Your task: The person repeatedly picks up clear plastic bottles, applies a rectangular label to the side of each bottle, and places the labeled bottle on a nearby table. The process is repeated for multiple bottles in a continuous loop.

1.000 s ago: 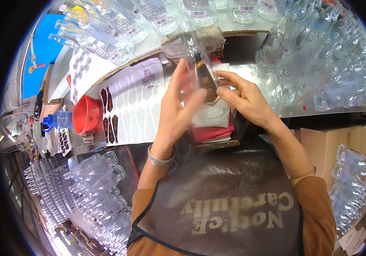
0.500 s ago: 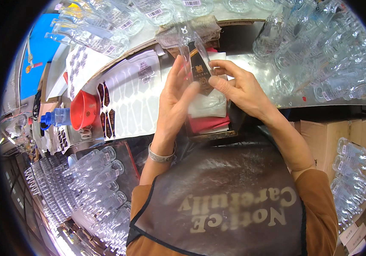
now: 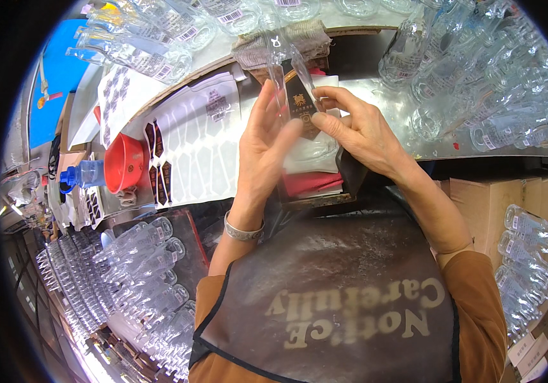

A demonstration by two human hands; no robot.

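A clear glass bottle (image 3: 315,150) lies on its back in front of me, neck pointing away and resting on a folded grey cloth (image 3: 247,48). A dark, pointed label (image 3: 300,107) with gold print is on its upward face. My left hand (image 3: 264,137) is closed along the bottle's left side, its thumb slightly blurred over the label's edge. From the right, my right hand (image 3: 362,127) grips the bottle with curled fingers, thumb pressed onto the label. White and red cloths (image 3: 312,183) lie beneath the bottle's base.
Left of the bottle lies a label sheet (image 3: 200,150) with several dark labels (image 3: 160,172) at its edge. Beside it are a red bowl (image 3: 124,163) and a blue-capped container (image 3: 86,174). Glass bottles crowd the far left and right (image 3: 472,83). Cardboard boxes (image 3: 488,204) stand at right.
My left thumb has shifted slightly up and right along the label's edge. The bottle and my right hand stay almost in place.
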